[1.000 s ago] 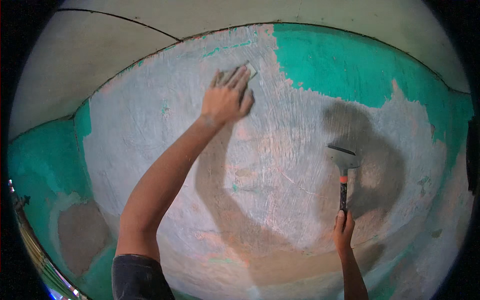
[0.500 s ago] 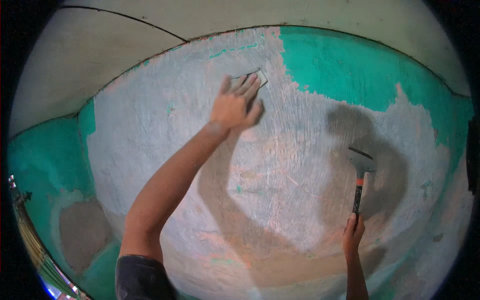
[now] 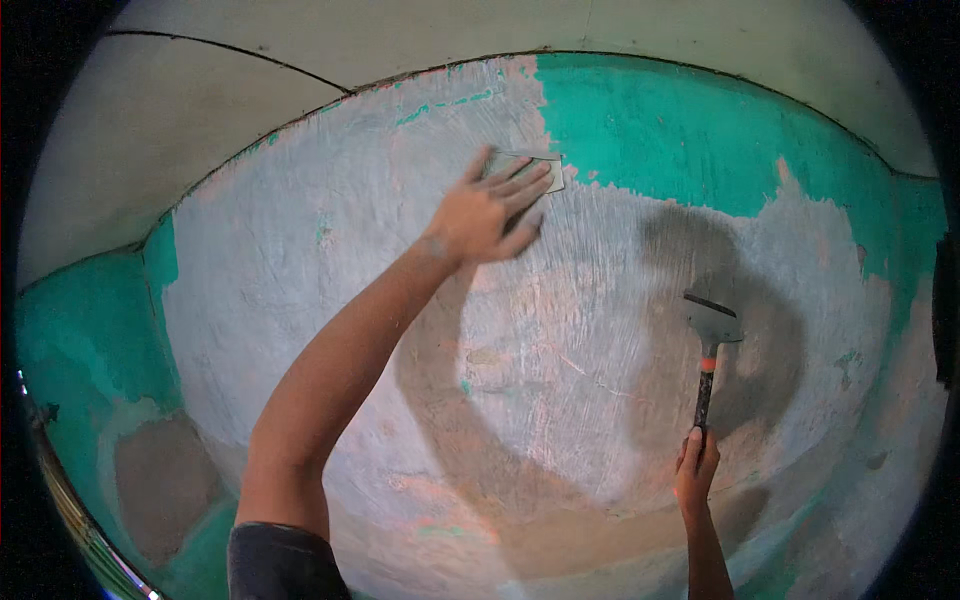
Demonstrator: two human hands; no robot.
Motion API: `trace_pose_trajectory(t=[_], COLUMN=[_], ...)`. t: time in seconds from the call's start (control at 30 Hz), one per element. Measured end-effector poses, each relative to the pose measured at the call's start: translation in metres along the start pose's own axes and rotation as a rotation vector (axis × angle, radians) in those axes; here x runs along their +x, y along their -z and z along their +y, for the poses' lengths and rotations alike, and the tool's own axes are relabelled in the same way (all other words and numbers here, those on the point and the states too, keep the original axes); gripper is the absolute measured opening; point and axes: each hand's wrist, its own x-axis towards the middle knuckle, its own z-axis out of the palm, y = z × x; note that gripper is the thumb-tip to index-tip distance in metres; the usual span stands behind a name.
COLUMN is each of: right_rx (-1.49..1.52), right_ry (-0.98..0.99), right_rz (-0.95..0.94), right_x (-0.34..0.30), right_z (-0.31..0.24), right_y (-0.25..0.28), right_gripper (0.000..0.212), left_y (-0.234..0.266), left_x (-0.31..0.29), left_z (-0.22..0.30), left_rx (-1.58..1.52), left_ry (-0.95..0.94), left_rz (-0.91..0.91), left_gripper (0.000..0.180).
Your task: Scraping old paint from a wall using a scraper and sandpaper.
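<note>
High on the wall (image 3: 380, 250), my left hand (image 3: 490, 215) presses a thin pale sheet (image 3: 556, 175), which looks like sandpaper, flat against the surface. Its fingers lie spread across the sheet, covering much of it; one pale corner shows beyond the fingertips. At lower right, my right hand (image 3: 697, 465) is wrapped round the handle of a wall scraper (image 3: 712, 322). This scraper has a wide grey head, a dark blade edge and a black handle with an orange band. It points upward in front of the wall; whether it touches the wall, I cannot tell.
Green paint (image 3: 660, 130) covers the upper right of the wall, with a ragged edge beside the left hand. A pale ceiling (image 3: 480, 25) meets the wall above. Green side walls bend away at both sides, the left one with a grey-brown patch (image 3: 165, 490).
My left hand has slid the pale sheet right and slightly down, toward the green paint. The right hand still grips the scraper. The whole view has shifted slightly.
</note>
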Motion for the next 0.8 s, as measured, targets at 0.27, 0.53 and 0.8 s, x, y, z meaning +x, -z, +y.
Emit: trace_pose_trajectory(t=[0.27, 0.53, 0.8], right_rx=[-0.121, -0.136, -0.124], right_ry=[0.120, 0.115, 0.078], right_rz=[0.019, 0.045, 0.060], right_x=[-0.002, -0.001, 0.006], right_z=[0.018, 0.026, 0.020], right_y=[0.025, 0.033, 0.035], right_gripper=[0.028, 0.029, 0.029], left_y=[0.008, 0.008, 0.005], left_x=[0.008, 0.010, 0.007], left_z=[-0.031, -0.026, -0.008], left_rx=[0.115, 0.103, 0.027], left_ry=[-0.023, 0.028, 0.215], left_rz=[-0.034, -0.002, 0.119], left_gripper=[0.049, 0.053, 0.045])
